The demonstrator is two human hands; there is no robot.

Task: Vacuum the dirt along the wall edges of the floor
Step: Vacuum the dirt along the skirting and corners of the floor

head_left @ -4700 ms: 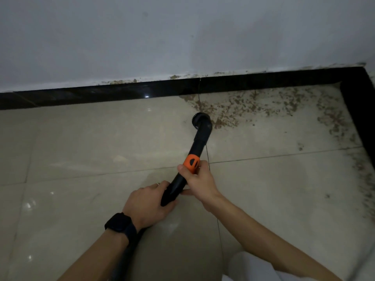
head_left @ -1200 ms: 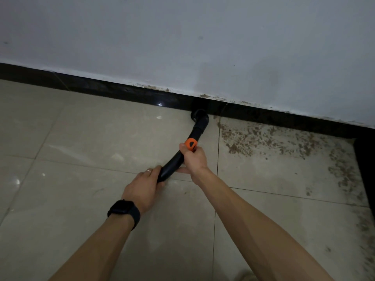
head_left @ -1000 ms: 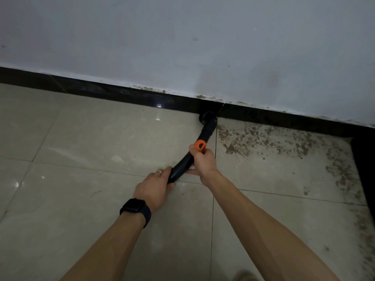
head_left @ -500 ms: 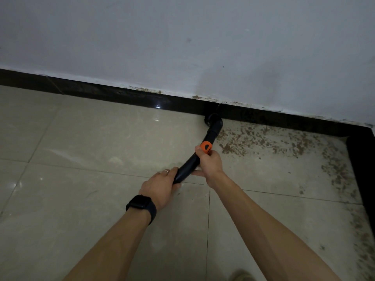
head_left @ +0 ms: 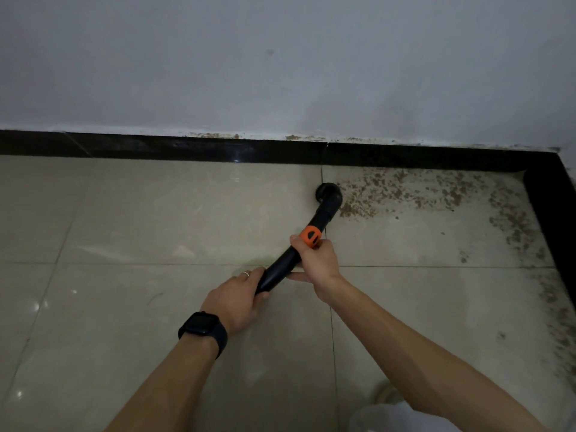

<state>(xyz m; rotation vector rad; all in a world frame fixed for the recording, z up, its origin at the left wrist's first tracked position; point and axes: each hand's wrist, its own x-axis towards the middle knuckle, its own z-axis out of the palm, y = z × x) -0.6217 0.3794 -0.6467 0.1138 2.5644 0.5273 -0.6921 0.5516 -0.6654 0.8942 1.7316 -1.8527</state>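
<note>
The floor (head_left: 156, 213) was laid in large, glossy beige tiles. One thin grout line ran across the middle of the frame and another ran from the centre top down to the bottom edge. A black skirting strip (head_left: 156, 149) bordered the floor along the top and turned down the right side. Brown dirt (head_left: 405, 191) lay scattered over the upper right tile, thickest near the skirting. More specks (head_left: 554, 322) trailed down the right edge. The tiles on the left looked clean, with small bright reflections at lower left. The round head of the black vacuum tube (head_left: 327, 194) sat on the floor at the left rim of the dirt, just right of the vertical grout line.
</note>
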